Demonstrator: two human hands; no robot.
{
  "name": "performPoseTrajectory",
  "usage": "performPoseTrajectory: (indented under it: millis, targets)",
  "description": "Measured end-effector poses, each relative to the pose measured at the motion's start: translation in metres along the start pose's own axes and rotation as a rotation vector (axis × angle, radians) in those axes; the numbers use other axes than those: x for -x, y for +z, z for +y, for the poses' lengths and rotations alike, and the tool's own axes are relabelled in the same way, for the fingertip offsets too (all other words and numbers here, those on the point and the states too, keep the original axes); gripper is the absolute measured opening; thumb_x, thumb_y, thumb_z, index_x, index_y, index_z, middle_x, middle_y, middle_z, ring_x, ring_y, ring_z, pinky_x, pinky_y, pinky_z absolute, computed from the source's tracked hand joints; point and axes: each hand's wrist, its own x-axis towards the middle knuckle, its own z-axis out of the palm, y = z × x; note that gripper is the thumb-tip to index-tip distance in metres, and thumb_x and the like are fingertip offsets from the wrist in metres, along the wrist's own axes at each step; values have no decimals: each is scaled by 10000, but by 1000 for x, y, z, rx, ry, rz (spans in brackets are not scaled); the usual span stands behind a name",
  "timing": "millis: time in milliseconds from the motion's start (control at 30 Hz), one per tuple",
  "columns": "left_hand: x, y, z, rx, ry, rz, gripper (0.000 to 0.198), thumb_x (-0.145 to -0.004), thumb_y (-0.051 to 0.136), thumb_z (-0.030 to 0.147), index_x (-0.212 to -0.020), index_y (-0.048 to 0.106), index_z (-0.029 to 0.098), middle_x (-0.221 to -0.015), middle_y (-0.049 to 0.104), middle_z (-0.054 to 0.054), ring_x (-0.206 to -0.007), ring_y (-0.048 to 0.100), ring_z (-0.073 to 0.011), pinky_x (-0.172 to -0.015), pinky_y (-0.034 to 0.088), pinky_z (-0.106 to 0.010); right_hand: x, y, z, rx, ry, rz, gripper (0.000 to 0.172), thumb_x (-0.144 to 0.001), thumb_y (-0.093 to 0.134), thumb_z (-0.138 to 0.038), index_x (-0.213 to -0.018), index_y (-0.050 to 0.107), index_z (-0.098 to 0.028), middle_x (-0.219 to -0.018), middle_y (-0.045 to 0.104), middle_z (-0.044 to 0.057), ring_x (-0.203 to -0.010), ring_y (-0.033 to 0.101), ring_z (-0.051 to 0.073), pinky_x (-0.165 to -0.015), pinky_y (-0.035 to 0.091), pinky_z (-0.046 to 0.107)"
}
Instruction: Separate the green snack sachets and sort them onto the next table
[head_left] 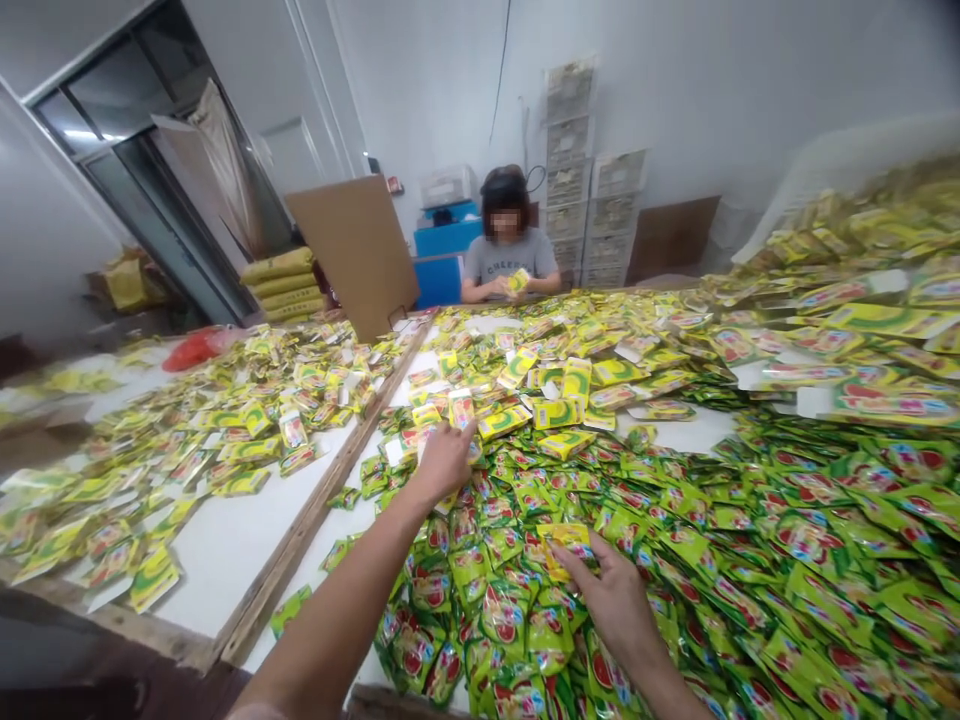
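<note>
My left hand (pixel 448 462) is stretched forward over the near edge of the carton pile, fingers curled down against a small yellow carton (pixel 462 408); the fingertips are partly hidden. Low over the green sachets, my right hand (pixel 619 590) pinches a yellow sachet (pixel 564 548) between thumb and fingers. Glossy green sachets (pixel 504 610) with red fruit pictures spread thickly beneath both hands and off to the right. Flattish yellow-green cartons (pixel 559 412), some with open white flaps, lie in a heap just beyond them.
A wooden strip (pixel 330 490) divides the white tabletop (pixel 232 540). More cartons (pixel 247 430) cover the left side, near a red plastic bag (pixel 196 348). A cardboard sheet (pixel 356 255) stands upright behind. Across the table a co-worker (pixel 510 250) handles a yellow carton. Cartons pile high at right.
</note>
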Motion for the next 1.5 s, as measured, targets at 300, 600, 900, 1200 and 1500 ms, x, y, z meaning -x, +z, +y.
performPoseTrajectory:
  millis: [300,600,900,1200,1500]
  targets:
    - [82,18,37,282,313,102,543,-640,446,5,-1119,582,221,-1328,474,-65,-1255,337,-264,-1002,333,-441,-2,-38,-2,54,92,144,442,-628,607,-536,-837,629,-148,-751,657,61,-517,578,192,-421,400,272]
    - [82,48,71,192,-305,16,470,-721,509,602,-795,567,141,-817,616,-134,-796,575,-272,-671,404,-336,-12,-9,3,241,-131,159,331,-677,567,-516,-644,557,-186,-526,523,-10,-494,492,163,-486,376,265]
    - [75,61,69,646,-258,-21,275,-676,648,416,-792,530,196,-576,475,51,-558,469,-145,-535,271,-244,-22,-31,-17,90,-148,232,365,-692,599,-516,-747,594,-155,-682,625,28,-566,553,171,-536,422,281]
    - [85,68,72,1388,-276,75,286,-711,622,437,-728,497,181,-683,522,30,-637,478,-119,-628,371,-228,-38,-31,-8,208,-146,33,444,-650,638,-487,-930,665,-143,-1015,661,131,-1041,550,320,-860,430,417]
    - [95,57,76,1608,-182,-225,268,-703,680,344,-850,541,170,-756,636,1,-662,574,-126,-629,445,-234,-37,-37,-29,283,-329,-140,232,-674,642,-398,-715,657,-170,-702,640,6,-682,564,180,-628,404,268]
